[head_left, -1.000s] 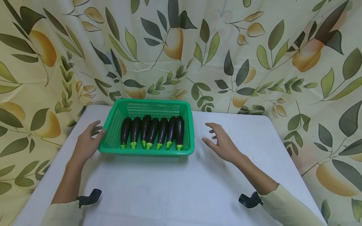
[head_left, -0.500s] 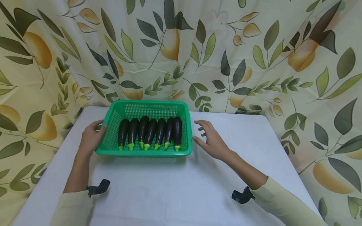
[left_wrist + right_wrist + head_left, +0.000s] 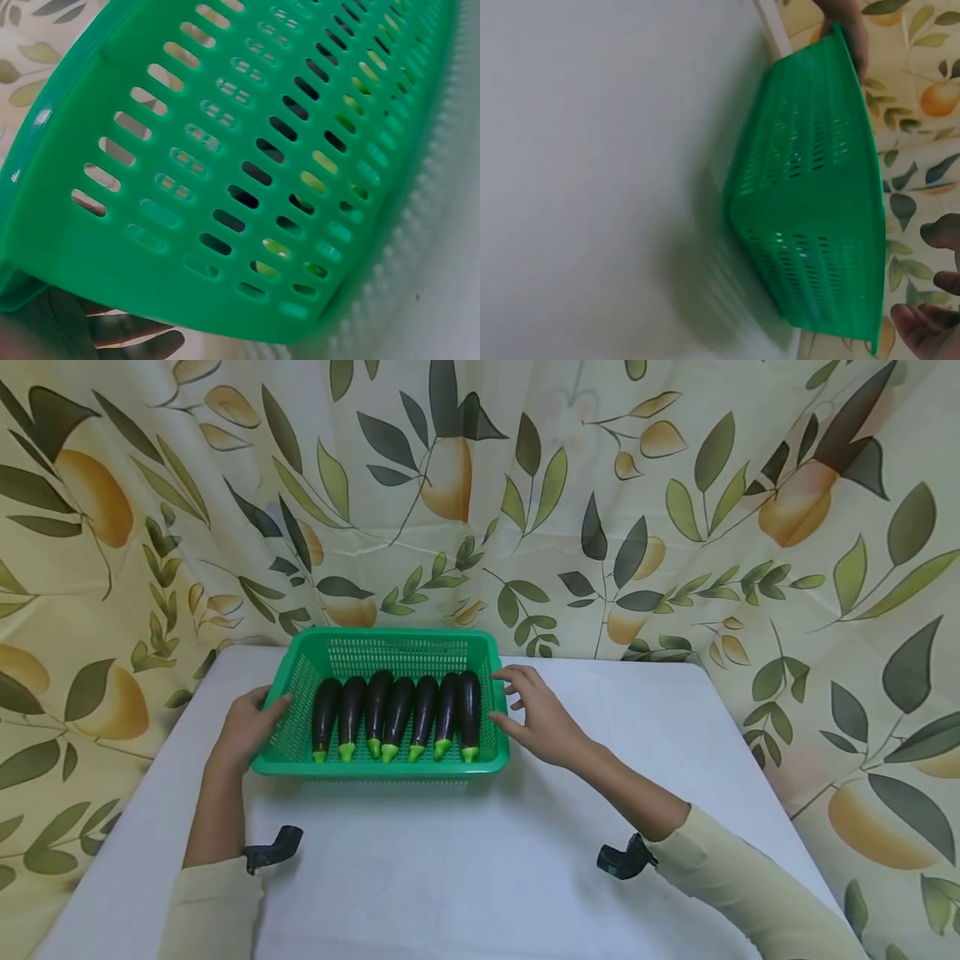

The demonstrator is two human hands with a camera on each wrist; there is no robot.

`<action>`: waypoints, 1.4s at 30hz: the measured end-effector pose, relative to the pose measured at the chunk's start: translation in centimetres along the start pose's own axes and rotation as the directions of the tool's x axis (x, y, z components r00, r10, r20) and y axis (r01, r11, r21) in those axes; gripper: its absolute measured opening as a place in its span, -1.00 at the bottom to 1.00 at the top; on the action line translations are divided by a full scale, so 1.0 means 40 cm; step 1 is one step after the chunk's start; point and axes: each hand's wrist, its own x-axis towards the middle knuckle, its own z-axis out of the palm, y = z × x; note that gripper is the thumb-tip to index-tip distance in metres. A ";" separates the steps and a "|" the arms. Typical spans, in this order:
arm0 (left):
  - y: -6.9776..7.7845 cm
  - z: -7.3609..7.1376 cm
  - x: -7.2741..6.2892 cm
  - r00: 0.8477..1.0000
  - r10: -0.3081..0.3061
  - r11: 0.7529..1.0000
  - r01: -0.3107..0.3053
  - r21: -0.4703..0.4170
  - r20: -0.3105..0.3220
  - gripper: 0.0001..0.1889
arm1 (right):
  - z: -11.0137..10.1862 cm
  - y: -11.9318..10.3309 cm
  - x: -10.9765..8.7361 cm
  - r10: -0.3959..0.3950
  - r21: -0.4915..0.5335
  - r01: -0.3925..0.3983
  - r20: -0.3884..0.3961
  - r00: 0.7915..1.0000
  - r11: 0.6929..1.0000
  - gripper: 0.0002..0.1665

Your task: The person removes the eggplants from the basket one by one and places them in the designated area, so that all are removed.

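Basket is sitting at 11 o'clock on the white table, and seven eggplants are lying inside it in one row, caps pointing towards 6 o'clock. At its 9 o'clock end the left hand is grasping the rim, thumb lapping over the top; the left wrist view is showing what the head view is hiding, fingers extending outside the wall. At 3 o'clock the right hand is hovering released, its fingers loosely bent. From the head its tips are appearing to overlap the rim, but the right wrist view is revealing a gap. That view is also catching the left hand at 1 o'clock. Only the head view is showing the eggplants whole; through the slots, the left wrist view is giving just dark and pale-green patches. They are looking smooth, glossy and purple-black, with bright green caps. Basket walls are flaring upward, green and slotted, under a plain rim. Beyond, at 12 o'clock, a leafy curtain is hanging.
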 end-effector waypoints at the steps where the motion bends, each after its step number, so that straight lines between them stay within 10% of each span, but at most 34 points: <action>1: -0.001 -0.002 0.000 1.000 0.002 1.000 -0.002 -0.001 0.007 -0.20 | 0.000 -0.004 0.005 -0.004 -0.002 0.004 0.012 1.000 1.000 -0.27; 24: 0.002 0.009 -0.014 0.998 -0.028 0.998 0.024 -0.060 -0.062 -0.23 | 0.031 -0.064 0.142 0.182 -0.079 -0.174 0.111 0.977 0.982 -0.26; 42: -0.006 0.011 -0.003 0.998 -0.013 0.996 0.008 -0.087 -0.059 -0.20 | 0.125 -0.138 0.244 0.400 -0.549 -0.256 0.158 0.903 0.795 -0.10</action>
